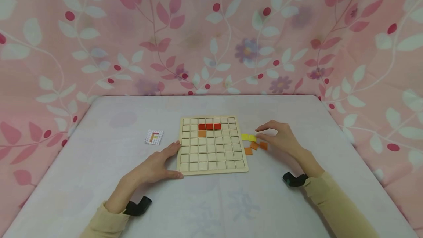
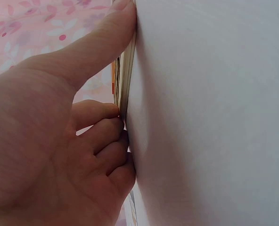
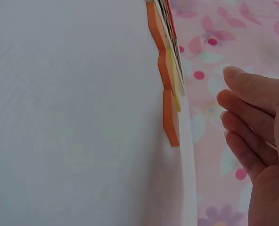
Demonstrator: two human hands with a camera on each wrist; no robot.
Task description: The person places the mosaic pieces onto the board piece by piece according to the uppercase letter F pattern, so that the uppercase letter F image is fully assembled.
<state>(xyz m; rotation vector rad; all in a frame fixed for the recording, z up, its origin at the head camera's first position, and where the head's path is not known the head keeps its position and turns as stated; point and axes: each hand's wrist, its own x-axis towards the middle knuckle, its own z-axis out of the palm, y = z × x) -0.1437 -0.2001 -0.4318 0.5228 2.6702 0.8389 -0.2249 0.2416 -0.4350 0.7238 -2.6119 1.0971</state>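
A square wooden grid board [image 1: 212,157] lies on the table. Three red tiles [image 1: 209,126] sit side by side in its upper part, and one orange tile [image 1: 202,133] is below the leftmost. My left hand [image 1: 153,166] touches the board's left side, thumb at the near left corner; the left wrist view shows its fingers [image 2: 112,157] against the edge. Right of the board lie two yellow tiles [image 1: 252,138] and three loose orange tiles [image 1: 263,145]. Over these hovers my right hand [image 1: 281,137], thumb and fingers apart, holding nothing; the right wrist view shows it raised off the table.
A small gridded paper card [image 1: 154,137] with a red and yellow-orange pattern lies left of the board. A pale cloth covers the table [image 1: 211,208]. Behind and at both sides hangs a pink floral curtain [image 1: 195,43]. Each wrist wears a black device [image 1: 138,206].
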